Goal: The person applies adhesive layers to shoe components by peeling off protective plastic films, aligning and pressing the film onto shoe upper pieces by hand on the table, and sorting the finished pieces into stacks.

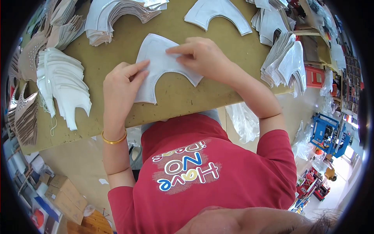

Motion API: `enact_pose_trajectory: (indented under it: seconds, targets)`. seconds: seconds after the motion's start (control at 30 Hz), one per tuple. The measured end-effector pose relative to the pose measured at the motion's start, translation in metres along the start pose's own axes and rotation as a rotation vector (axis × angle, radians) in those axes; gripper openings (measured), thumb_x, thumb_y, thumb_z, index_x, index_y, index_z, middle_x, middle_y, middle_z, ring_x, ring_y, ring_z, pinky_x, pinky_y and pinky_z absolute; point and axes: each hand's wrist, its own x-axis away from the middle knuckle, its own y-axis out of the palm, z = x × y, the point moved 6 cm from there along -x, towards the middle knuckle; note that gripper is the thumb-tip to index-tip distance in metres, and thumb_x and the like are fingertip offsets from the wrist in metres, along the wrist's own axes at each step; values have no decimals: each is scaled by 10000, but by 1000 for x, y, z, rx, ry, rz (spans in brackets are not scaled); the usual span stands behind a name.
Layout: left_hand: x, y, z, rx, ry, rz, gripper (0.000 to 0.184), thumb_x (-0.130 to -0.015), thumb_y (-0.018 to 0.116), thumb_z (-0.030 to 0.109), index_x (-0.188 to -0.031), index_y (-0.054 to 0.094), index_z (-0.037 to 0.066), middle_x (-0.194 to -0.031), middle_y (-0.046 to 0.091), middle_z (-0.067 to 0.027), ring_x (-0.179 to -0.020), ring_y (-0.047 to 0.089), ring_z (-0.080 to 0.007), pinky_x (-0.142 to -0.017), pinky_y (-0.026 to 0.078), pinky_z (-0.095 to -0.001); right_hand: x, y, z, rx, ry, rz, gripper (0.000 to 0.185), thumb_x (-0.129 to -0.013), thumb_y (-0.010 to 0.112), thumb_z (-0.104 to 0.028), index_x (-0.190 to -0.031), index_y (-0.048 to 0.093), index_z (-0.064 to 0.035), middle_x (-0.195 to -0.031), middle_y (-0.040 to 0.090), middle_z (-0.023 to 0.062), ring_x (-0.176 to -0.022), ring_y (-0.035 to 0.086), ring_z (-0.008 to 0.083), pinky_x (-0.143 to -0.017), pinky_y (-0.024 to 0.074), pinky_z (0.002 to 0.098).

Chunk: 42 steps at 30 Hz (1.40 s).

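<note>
A white, curved shoe upper piece [157, 50] lies near the front edge of the table, its U-shaped cutout facing me. My left hand [122, 80] has thumb and index finger drawn close together at the piece's left side. On the right side, my right hand [204, 58] rests with index finger and thumb against the piece, the other fingers curled. Part of the piece's right edge is hidden under that hand. Another white upper piece [218, 13] lies flat farther back, apart from both hands.
Stacked white pieces [64, 80] stand at the left, beside perforated beige pieces [33, 54]. More stacks stand at the back [117, 17] and right [286, 62] of the olive table [175, 91]. Below are a plastic bag [244, 121] and cardboard boxes [66, 197].
</note>
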Motion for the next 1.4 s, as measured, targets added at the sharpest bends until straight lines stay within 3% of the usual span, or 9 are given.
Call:
enact_pose_trajectory:
  seconds: [0.23,0.57,0.73,0.93,1.03,1.17,1.23,1.33,1.4]
  targets:
    - [-12,-11,21,-232,97,107,316,-797,772,231,-1081,741,95,-837,624,-113,-816,619,-282,-746,499,-384,8,0,-34,555,-161,14,275,-841,670,-187,-1104,749,-177,-857,545,86,-869,578,271,-745,482,405]
    - [-38,-23,49,280,238,58,303,-818,779,184,-1057,699,16,-801,607,-34,-710,562,-125,-651,473,-294,12,-17,-37,298,-176,280,931,-667,756,-116,-1495,338,-38,-1190,545,209,-988,583,370,-817,492,444]
    - [-119,-106,-1,-65,130,584,403,-835,744,362,-1073,718,37,-955,663,-162,-866,635,-298,-764,503,-411,-5,-98,32,400,76,539,981,-681,768,-85,-1530,278,-49,-1332,513,233,-1168,529,435,-975,457,470]
    - [-136,-101,-15,-509,-36,504,568,-765,762,482,-1144,698,64,-1062,655,-188,-992,620,-361,-904,479,-452,5,-104,92,570,451,403,964,-751,810,-161,-1542,264,-87,-1465,419,266,-1314,423,474,-1095,370,463]
    - [-108,-99,20,-393,326,779,335,-816,769,264,-1060,670,56,-1046,673,-148,-949,637,-344,-856,494,-425,-2,-104,76,347,199,568,995,-765,818,-223,-1554,229,-82,-1508,350,277,-1397,345,444,-1144,322,488]
    - [-29,-82,69,50,628,565,289,-856,766,141,-1099,637,53,-872,718,-103,-695,661,-179,-645,509,-269,-6,-84,5,-117,-70,565,970,-786,802,-168,-1547,218,-25,-1512,361,253,-1414,349,368,-1149,297,471]
    - [11,-73,76,219,603,482,285,-857,768,125,-1095,637,41,-896,710,-104,-742,657,-144,-656,504,-254,-4,-69,-23,-203,-265,526,942,-774,794,-91,-1532,241,-13,-1428,489,227,-1343,460,337,-1097,368,433]
    - [30,-76,47,392,345,435,290,-847,771,114,-1094,646,26,-954,693,-115,-802,651,-146,-686,503,-253,-6,-20,-19,-916,223,3,948,-756,801,-80,-1521,245,-12,-1280,623,179,-1160,609,355,-995,466,408]
    - [39,-90,9,255,136,504,327,-835,775,136,-1113,649,21,-990,678,-128,-845,647,-182,-727,509,-279,-6,-12,-23,-736,159,44,792,-752,794,-99,-1431,403,15,-1109,692,183,-980,682,339,-864,523,396]
